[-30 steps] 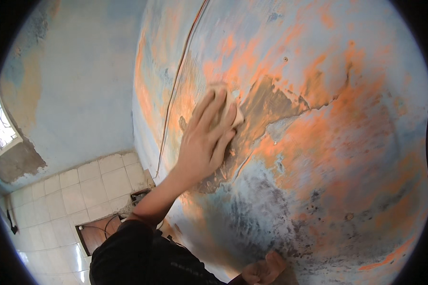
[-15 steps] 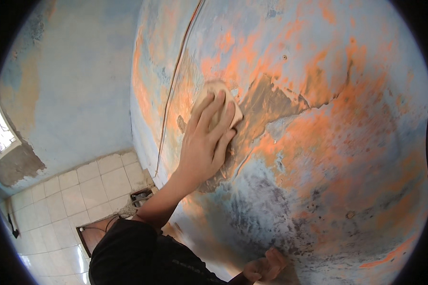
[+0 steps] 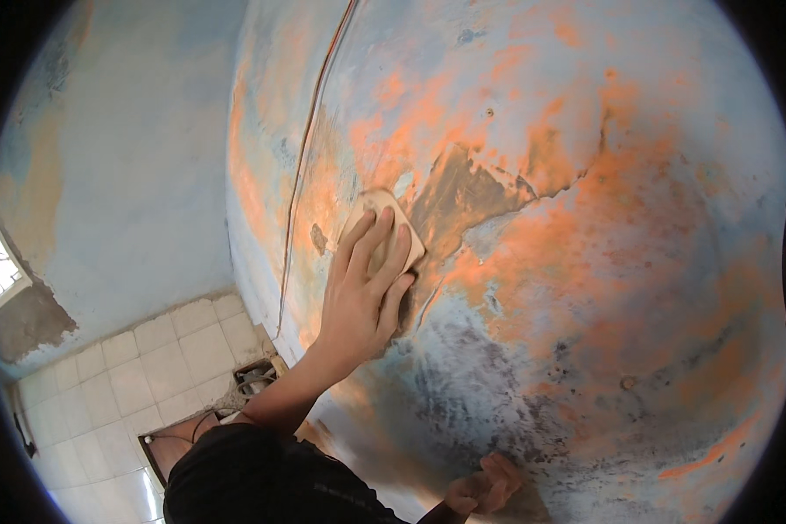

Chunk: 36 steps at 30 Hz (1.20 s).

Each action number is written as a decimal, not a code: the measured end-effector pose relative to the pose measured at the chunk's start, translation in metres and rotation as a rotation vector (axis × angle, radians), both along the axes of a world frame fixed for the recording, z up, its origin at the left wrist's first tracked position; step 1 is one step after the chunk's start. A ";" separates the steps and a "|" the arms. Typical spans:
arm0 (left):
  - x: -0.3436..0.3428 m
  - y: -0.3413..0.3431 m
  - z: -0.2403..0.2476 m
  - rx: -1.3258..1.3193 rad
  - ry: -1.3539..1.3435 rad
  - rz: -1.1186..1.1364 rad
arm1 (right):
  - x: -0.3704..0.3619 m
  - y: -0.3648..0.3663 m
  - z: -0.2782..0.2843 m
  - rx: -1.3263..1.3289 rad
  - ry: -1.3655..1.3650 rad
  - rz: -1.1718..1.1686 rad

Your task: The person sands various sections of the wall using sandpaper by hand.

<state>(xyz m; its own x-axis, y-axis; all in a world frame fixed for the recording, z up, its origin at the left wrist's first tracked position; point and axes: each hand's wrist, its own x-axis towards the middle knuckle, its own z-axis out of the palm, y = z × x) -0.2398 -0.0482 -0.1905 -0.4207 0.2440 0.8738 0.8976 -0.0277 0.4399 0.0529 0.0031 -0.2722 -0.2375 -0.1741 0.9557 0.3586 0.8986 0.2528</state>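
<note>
My left hand (image 3: 355,301) presses a pale beige, flat squarish pad (image 3: 416,251) against the wall (image 3: 533,262), fingers spread over its face. Whether it is a sponge or folded sandpaper does not show. The wall around it is blotched orange and grey-blue, with a bare brown patch (image 3: 463,192) just right of the pad. Low in the view, my right hand (image 3: 485,485) hovers close to a dark-speckled area, its fingers loosely bent, and nothing shows in it.
A thin cable (image 3: 310,144) runs down the wall left of my hand. Below my forearm lie a wall recess with wires (image 3: 255,377) and a brown panel (image 3: 175,441) set among pale tiles (image 3: 162,367). A window (image 3: 0,253) sits at the far left.
My left hand and the pad have slid down and slightly left across the wall. The view has shifted a little, and my right hand keeps much the same place.
</note>
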 end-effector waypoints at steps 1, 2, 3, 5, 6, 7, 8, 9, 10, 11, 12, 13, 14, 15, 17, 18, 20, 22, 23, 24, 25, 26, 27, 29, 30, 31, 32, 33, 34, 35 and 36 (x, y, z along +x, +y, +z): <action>0.001 0.001 -0.003 -0.036 0.003 -0.004 | 0.001 0.003 -0.004 0.010 0.001 -0.002; -0.002 0.001 0.000 -0.033 0.006 -0.009 | 0.004 0.004 -0.007 0.015 -0.003 0.000; -0.008 0.003 0.008 -0.004 0.005 -0.023 | 0.006 0.005 -0.009 0.020 -0.007 0.001; -0.013 0.002 0.021 0.021 -0.003 -0.025 | 0.009 0.006 -0.007 0.023 -0.025 0.022; -0.015 0.001 0.027 0.018 -0.001 -0.006 | 0.010 0.006 -0.007 0.022 -0.028 0.026; -0.015 0.003 0.031 0.020 0.007 0.008 | 0.010 0.008 -0.007 0.023 -0.022 0.044; -0.015 0.005 0.028 0.025 0.012 0.004 | 0.008 0.008 -0.008 0.023 -0.015 0.057; -0.013 0.007 0.021 0.027 0.000 0.000 | 0.006 0.008 -0.009 0.027 -0.011 0.052; -0.010 0.008 0.013 0.028 -0.011 -0.005 | 0.005 0.008 -0.010 0.017 -0.010 0.035; -0.005 0.005 0.006 0.026 -0.010 -0.009 | 0.004 0.005 -0.010 0.003 -0.012 0.018; 0.001 0.002 0.000 -0.002 -0.019 -0.014 | 0.004 0.003 -0.010 0.000 -0.011 0.014; 0.003 0.001 -0.004 -0.031 -0.027 -0.021 | 0.003 0.000 -0.008 -0.007 -0.019 0.009; 0.000 0.003 0.001 -0.031 -0.025 -0.027 | 0.001 -0.001 -0.007 -0.012 -0.027 0.001; -0.009 0.007 0.011 0.028 0.024 -0.033 | 0.000 0.000 -0.007 -0.011 -0.026 -0.006; -0.022 0.012 0.039 0.078 0.063 -0.032 | 0.002 -0.001 -0.004 -0.006 -0.057 0.012; -0.028 0.013 0.058 0.105 0.111 -0.014 | 0.001 -0.002 -0.002 -0.012 -0.063 0.017; -0.028 0.014 0.071 0.138 0.165 0.000 | -0.004 -0.003 0.006 -0.026 -0.057 0.057; -0.027 0.015 0.071 0.123 0.213 0.015 | -0.001 -0.001 0.001 -0.040 -0.059 0.052; -0.022 0.016 0.061 0.125 0.211 0.004 | 0.001 0.000 -0.003 -0.051 -0.062 0.032; -0.014 0.012 0.047 0.099 0.190 -0.050 | 0.001 0.000 -0.003 -0.052 -0.062 0.026; -0.009 0.010 0.038 0.073 0.170 -0.104 | 0.000 0.001 -0.003 -0.023 -0.048 0.031; -0.009 0.009 0.036 0.072 0.170 -0.108 | -0.003 0.002 -0.003 0.004 -0.034 0.038; -0.008 0.009 0.034 0.081 0.172 -0.097 | -0.005 0.001 -0.003 0.003 -0.034 0.034; -0.012 0.010 0.045 0.085 0.182 -0.050 | -0.005 -0.001 -0.001 -0.001 -0.034 0.012; -0.018 0.013 0.059 0.083 0.176 -0.045 | -0.005 -0.002 0.002 -0.003 -0.040 0.017; -0.024 0.016 0.073 0.134 0.185 -0.021 | -0.006 -0.004 0.004 -0.013 -0.034 0.027; -0.028 0.019 0.082 0.189 0.200 -0.001 | -0.008 -0.004 0.005 -0.021 -0.022 0.034; -0.028 0.019 0.085 0.213 0.185 -0.025 | -0.008 -0.004 0.005 -0.020 -0.021 0.037; -0.027 0.018 0.082 0.213 0.186 -0.021 | -0.008 -0.003 0.004 -0.009 -0.019 0.043; -0.024 0.018 0.075 0.195 0.164 -0.033 | -0.008 -0.003 0.002 0.002 -0.012 0.041; -0.019 0.017 0.066 0.174 0.139 -0.045 | -0.008 -0.004 0.002 0.000 -0.008 0.036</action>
<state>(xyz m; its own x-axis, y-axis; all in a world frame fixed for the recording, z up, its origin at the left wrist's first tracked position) -0.2591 -0.0308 -0.1243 -0.2850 0.1008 0.9532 0.9455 -0.1339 0.2969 0.0453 -0.0012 -0.2702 -0.2386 -0.1830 0.9537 0.3236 0.9110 0.2557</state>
